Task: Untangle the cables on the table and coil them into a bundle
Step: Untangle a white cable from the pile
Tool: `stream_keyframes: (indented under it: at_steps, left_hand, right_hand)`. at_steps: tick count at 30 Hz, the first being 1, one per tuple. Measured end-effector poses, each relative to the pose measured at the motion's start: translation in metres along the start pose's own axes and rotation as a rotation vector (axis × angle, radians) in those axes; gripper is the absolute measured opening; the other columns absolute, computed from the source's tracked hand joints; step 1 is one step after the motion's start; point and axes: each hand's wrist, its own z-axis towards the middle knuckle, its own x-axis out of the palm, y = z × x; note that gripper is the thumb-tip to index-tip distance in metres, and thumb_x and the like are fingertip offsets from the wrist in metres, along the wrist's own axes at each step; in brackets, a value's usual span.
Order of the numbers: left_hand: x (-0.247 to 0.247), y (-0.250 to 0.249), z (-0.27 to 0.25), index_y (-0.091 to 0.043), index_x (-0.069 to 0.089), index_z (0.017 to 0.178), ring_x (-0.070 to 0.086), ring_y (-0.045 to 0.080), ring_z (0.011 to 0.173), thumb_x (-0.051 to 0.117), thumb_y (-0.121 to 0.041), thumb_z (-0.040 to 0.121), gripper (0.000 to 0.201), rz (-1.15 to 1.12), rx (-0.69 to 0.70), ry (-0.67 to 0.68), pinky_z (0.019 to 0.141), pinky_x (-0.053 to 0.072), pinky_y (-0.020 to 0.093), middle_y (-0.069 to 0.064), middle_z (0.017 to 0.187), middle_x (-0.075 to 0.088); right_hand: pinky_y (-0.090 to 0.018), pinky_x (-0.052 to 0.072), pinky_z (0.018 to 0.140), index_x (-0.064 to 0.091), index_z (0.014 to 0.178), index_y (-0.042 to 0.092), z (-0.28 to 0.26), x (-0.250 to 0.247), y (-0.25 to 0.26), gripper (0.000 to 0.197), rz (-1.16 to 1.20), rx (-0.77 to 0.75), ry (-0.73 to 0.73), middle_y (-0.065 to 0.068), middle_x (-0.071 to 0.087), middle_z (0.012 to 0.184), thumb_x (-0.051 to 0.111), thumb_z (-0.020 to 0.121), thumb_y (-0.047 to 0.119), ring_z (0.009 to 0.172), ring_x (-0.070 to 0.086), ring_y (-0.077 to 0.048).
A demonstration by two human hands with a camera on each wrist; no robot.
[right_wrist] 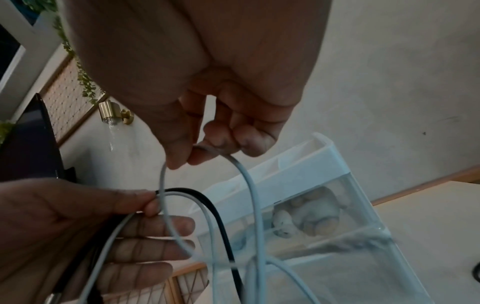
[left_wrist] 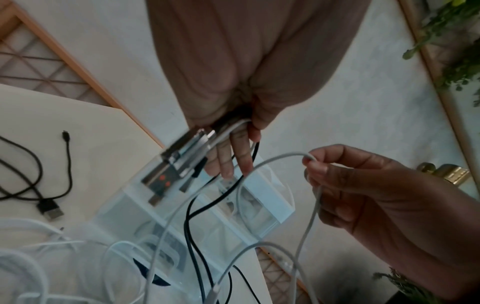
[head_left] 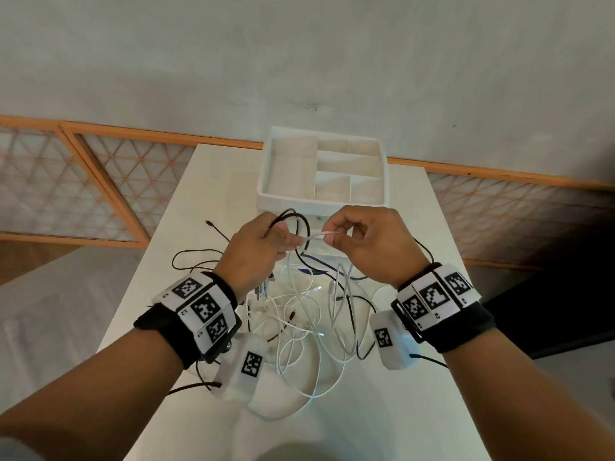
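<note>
Both hands are raised over a tangle of white and black cables point(head_left: 299, 314) on the white table. My left hand point(head_left: 283, 241) grips several cable strands, among them a black cable point(head_left: 293, 214) looping up and a white one. In the left wrist view several USB plugs point(left_wrist: 176, 160) stick out below the left hand point(left_wrist: 233, 156). My right hand point(head_left: 332, 236) pinches a white cable point(head_left: 319, 233) between thumb and fingertips, close beside the left hand. The right wrist view shows this white cable point(right_wrist: 249, 181) bent over the right hand point(right_wrist: 205, 152) and hanging down both sides.
A white divided organizer tray point(head_left: 266, 181) stands on a clear box just beyond the hands. Loose black cables point(head_left: 193, 254) trail to the left table edge. The table point(head_left: 416, 394) is narrow, with floor on both sides and a wall behind.
</note>
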Motion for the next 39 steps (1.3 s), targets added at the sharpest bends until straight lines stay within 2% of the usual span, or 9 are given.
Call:
stream_keyframes:
  at_steps: [6, 14, 16, 20, 26, 30, 32, 34, 39]
  left_hand:
    - [0.001, -0.006, -0.006, -0.011, 0.055, 0.089, 0.072, 0.036, 0.090, 0.039, -0.016, 0.107, 0.024, -0.067, 0.021, 0.057, 0.089, 0.057, 0.037, 0.011, 0.069, 0.065]
    - [-0.014, 0.007, -0.004, -0.009, 0.052, 0.084, 0.059, 0.019, 0.063, 0.039, -0.017, 0.107, 0.027, 0.096, 0.010, 0.128, 0.065, 0.052, 0.022, 0.006, 0.067, 0.045]
    - [-0.019, 0.011, -0.005, -0.010, 0.053, 0.083, 0.051, 0.017, 0.064, 0.041, -0.018, 0.106, 0.027, 0.144, 0.000, 0.088, 0.062, 0.050, 0.024, 0.002, 0.068, 0.045]
    - [-0.031, -0.003, -0.003, -0.006, 0.054, 0.083, 0.043, 0.018, 0.058, 0.048, -0.025, 0.103, 0.029, 0.202, 0.071, -0.058, 0.055, 0.040, 0.029, 0.003, 0.065, 0.045]
    - [-0.035, -0.017, -0.006, -0.011, 0.060, 0.089, 0.043, 0.004, 0.042, 0.057, -0.035, 0.098, 0.026, 0.573, 0.187, -0.045, 0.044, 0.032, 0.026, -0.009, 0.054, 0.046]
    - [-0.036, -0.005, -0.005, -0.012, 0.068, 0.089, 0.065, 0.027, 0.079, 0.054, -0.037, 0.099, 0.030, 0.738, 0.177, -0.085, 0.063, 0.045, 0.035, 0.008, 0.079, 0.067]
    - [-0.036, -0.005, -0.004, -0.016, 0.071, 0.090, 0.067, 0.019, 0.071, 0.055, -0.033, 0.099, 0.025, 0.704, 0.201, -0.146, 0.056, 0.044, 0.024, 0.006, 0.081, 0.069]
    - [-0.036, -0.012, -0.004, -0.021, 0.070, 0.088, 0.063, 0.007, 0.051, 0.057, -0.029, 0.098, 0.018, 0.477, 0.256, -0.250, 0.044, 0.043, 0.017, 0.002, 0.077, 0.068]
    - [-0.024, -0.027, -0.004, -0.018, 0.072, 0.091, 0.060, 0.005, 0.058, 0.058, -0.028, 0.098, 0.019, 0.320, 0.392, -0.262, 0.042, 0.044, 0.018, -0.022, 0.072, 0.059]
  right_hand:
    - [-0.027, 0.039, 0.055, 0.074, 0.087, 0.016, 0.004, 0.003, -0.004, 0.003, 0.203, -0.019, -0.108, 0.009, 0.062, 0.071, 0.074, 0.088, 0.014, 0.052, 0.040, -0.022]
    - [-0.030, 0.044, 0.056, 0.070, 0.091, 0.023, 0.007, -0.006, -0.014, 0.005, 0.329, 0.014, -0.347, -0.014, 0.065, 0.068, 0.071, 0.092, 0.018, 0.055, 0.046, -0.028]
    - [-0.031, 0.048, 0.056, 0.068, 0.092, 0.024, 0.005, -0.008, -0.023, 0.002, 0.263, 0.043, -0.359, -0.004, 0.062, 0.059, 0.070, 0.092, 0.023, 0.054, 0.051, -0.026]
    - [-0.022, 0.042, 0.056, 0.065, 0.083, 0.028, -0.006, 0.001, -0.063, 0.009, -0.091, 0.184, -0.184, 0.006, 0.056, 0.054, 0.071, 0.089, 0.031, 0.049, 0.047, -0.008]
    - [-0.029, 0.042, 0.070, 0.063, 0.064, 0.031, -0.026, 0.013, -0.110, 0.027, -0.372, 0.466, 0.082, 0.007, 0.063, 0.066, 0.062, 0.089, 0.044, 0.080, 0.062, -0.024]
    - [-0.028, 0.038, 0.058, 0.072, 0.079, 0.019, -0.008, -0.013, -0.074, 0.031, -0.293, 0.296, -0.369, -0.001, 0.060, 0.057, 0.058, 0.097, 0.041, 0.063, 0.061, -0.026]
    - [-0.026, 0.038, 0.053, 0.069, 0.076, 0.017, -0.001, -0.023, -0.060, 0.034, -0.141, 0.214, -0.568, -0.006, 0.059, 0.055, 0.061, 0.096, 0.043, 0.053, 0.052, -0.021]
    - [-0.026, 0.040, 0.058, 0.065, 0.074, 0.018, 0.000, -0.016, -0.065, 0.038, -0.221, 0.311, -0.463, -0.003, 0.058, 0.059, 0.058, 0.096, 0.048, 0.063, 0.056, -0.022]
    - [-0.037, 0.048, 0.079, 0.071, 0.093, 0.019, -0.022, 0.024, -0.107, 0.046, -0.527, 0.585, 0.080, -0.013, 0.068, 0.098, 0.040, 0.098, 0.052, 0.095, 0.062, -0.034]
